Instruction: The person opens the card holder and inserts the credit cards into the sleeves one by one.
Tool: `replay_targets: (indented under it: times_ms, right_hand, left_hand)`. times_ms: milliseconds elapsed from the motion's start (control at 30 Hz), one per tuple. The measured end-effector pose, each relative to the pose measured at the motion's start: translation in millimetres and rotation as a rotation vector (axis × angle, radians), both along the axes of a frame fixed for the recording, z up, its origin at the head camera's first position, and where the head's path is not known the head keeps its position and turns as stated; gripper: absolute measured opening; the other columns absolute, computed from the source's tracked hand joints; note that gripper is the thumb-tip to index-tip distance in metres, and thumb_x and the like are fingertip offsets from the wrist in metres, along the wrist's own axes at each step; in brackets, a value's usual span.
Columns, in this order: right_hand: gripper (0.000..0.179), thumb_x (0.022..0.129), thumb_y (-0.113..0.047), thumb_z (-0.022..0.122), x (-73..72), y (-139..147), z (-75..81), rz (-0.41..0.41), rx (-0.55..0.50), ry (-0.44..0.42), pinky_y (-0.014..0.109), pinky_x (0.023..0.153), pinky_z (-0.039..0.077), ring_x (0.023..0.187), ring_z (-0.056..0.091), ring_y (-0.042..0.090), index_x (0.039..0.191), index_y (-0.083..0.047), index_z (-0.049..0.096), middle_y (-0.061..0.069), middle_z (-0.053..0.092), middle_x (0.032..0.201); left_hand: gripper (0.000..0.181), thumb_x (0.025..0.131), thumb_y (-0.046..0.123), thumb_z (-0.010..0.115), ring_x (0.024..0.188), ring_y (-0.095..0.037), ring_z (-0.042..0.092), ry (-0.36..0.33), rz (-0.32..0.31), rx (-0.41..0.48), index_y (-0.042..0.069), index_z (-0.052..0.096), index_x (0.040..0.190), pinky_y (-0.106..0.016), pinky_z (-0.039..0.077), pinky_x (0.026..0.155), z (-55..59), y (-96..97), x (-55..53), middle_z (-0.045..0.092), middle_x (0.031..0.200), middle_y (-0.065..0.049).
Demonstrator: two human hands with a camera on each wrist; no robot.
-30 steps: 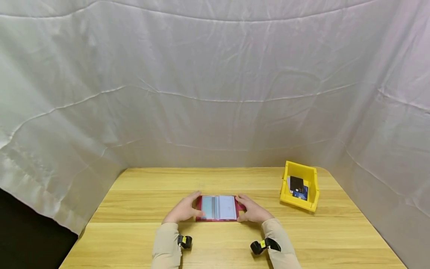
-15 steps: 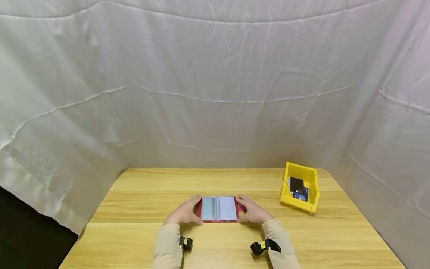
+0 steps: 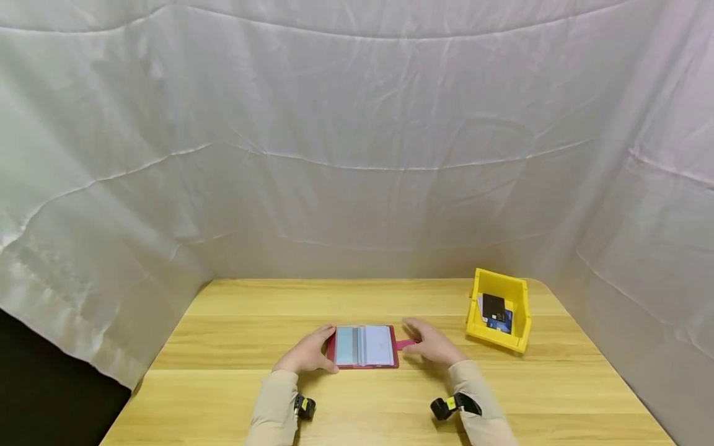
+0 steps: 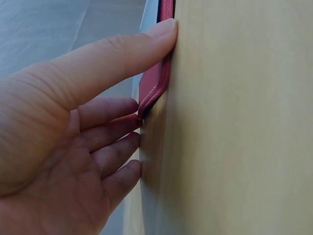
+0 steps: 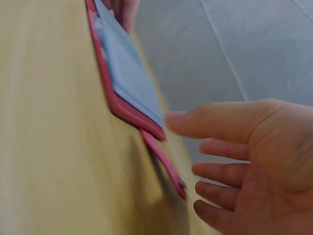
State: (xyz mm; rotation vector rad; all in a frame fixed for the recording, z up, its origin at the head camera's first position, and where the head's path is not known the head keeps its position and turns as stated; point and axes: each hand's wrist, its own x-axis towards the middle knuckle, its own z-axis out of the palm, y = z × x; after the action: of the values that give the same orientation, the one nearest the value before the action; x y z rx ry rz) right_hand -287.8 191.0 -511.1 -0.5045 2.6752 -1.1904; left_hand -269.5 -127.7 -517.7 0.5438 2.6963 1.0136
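Observation:
A red card holder (image 3: 395,347) lies spread flat on the wooden table, its clear pale sleeves (image 3: 378,345) facing up. At its left end is my left hand (image 3: 305,352); in the left wrist view the thumb (image 4: 146,44) touches the near edge and the other fingers extend by the left side. My right hand (image 3: 434,344) hovers to the right, fingers spread and holding nothing. Beneath it a pink strap (image 5: 164,161) sticks out from the holder's right edge, with a small gap between strap and fingers in the right wrist view.
A yellow bin (image 3: 520,319) stands at the table's back right. Inside lie a black card (image 3: 493,307), a blue card (image 3: 502,322) and a partly hidden white one. Grey-white cloth (image 3: 357,204) hangs behind the table and along both sides.
My right hand has left the card holder's right edge and moved right, uncovering the strap. The left thumb has slid off the left sleeve to the near edge.

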Motion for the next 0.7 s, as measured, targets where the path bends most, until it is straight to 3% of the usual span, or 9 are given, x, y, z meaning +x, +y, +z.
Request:
replay_targets:
  times_ms: [133, 233, 333, 467, 533, 600, 700]
  right_hand:
    - [0.062, 0.092, -0.018, 0.064, -1.6, 23.3, 18.4, -0.090, -0.074, 0.035, 0.061, 0.110, 0.037, 0.132, 0.045, 0.047, 0.146, 0.002, 0.039, 0.028, 0.044, 0.146]
    - [0.051, 0.096, -0.018, 0.060, -5.0, 43.8, 33.3, -0.188, -0.139, 0.096, 0.052, 0.106, 0.046, 0.124, 0.054, 0.043, 0.141, 0.003, 0.046, 0.027, 0.053, 0.138]
    - [0.044, 0.098, -0.019, 0.058, -10.5, 65.5, 44.6, -0.282, -0.229, 0.126, 0.034, 0.096, 0.055, 0.112, 0.064, 0.026, 0.136, 0.003, 0.051, 0.027, 0.059, 0.131]
    - [0.046, 0.100, -0.023, 0.053, -18.0, 91.6, 53.6, -0.393, -0.350, 0.091, 0.016, 0.087, 0.054, 0.098, 0.064, 0.002, 0.138, 0.004, 0.048, 0.029, 0.055, 0.133]
    - [0.052, 0.102, -0.026, 0.050, -22.4, 102.2, 54.7, -0.431, -0.395, 0.056, 0.022, 0.094, 0.054, 0.104, 0.064, 0.006, 0.143, 0.004, 0.041, 0.029, 0.049, 0.138]
    - [0.059, 0.103, -0.033, 0.045, -26.8, 110.9, 53.7, -0.473, -0.415, 0.004, 0.034, 0.106, 0.049, 0.120, 0.058, 0.019, 0.149, 0.002, 0.033, 0.028, 0.042, 0.145]
    - [0.068, 0.103, -0.042, 0.039, -32.7, 120.2, 48.9, -0.536, -0.445, -0.082, 0.050, 0.118, 0.032, 0.140, 0.036, 0.039, 0.154, 0.000, 0.021, 0.026, 0.028, 0.155]
  left_hand:
    - [0.095, 0.069, 0.016, 0.087, 0.141, -0.046, 0.032, -0.002, 0.005, 0.009, -0.008, 0.036, 0.145, -0.058, 0.030, 0.116, -0.5, -0.9, 2.5, 0.032, 0.155, -0.026]
    - [0.095, 0.069, 0.015, 0.087, 0.141, -0.046, 0.032, -0.002, 0.008, 0.017, -0.009, 0.036, 0.145, -0.059, 0.030, 0.116, -0.3, -1.8, 3.2, 0.032, 0.154, -0.026]
    - [0.094, 0.069, 0.015, 0.087, 0.141, -0.046, 0.032, 0.000, 0.007, 0.019, -0.009, 0.036, 0.145, -0.058, 0.030, 0.116, 0.2, -2.7, 3.8, 0.032, 0.154, -0.026]
    - [0.094, 0.069, 0.015, 0.086, 0.141, -0.046, 0.032, 0.002, 0.003, 0.020, -0.009, 0.036, 0.145, -0.058, 0.030, 0.116, 0.7, -3.2, 4.5, 0.032, 0.154, -0.027]
    - [0.094, 0.069, 0.015, 0.086, 0.142, -0.045, 0.032, -0.001, 0.004, 0.024, -0.009, 0.036, 0.145, -0.058, 0.030, 0.116, 1.0, -3.3, 4.9, 0.032, 0.154, -0.026]
    - [0.094, 0.069, 0.014, 0.087, 0.142, -0.046, 0.032, -0.002, 0.006, 0.029, -0.009, 0.036, 0.145, -0.058, 0.030, 0.116, 1.4, -3.3, 5.1, 0.032, 0.155, -0.027]
    - [0.095, 0.069, 0.015, 0.087, 0.142, -0.045, 0.031, 0.000, 0.008, 0.028, -0.008, 0.036, 0.145, -0.058, 0.029, 0.117, 1.5, -3.3, 5.3, 0.032, 0.155, -0.026]
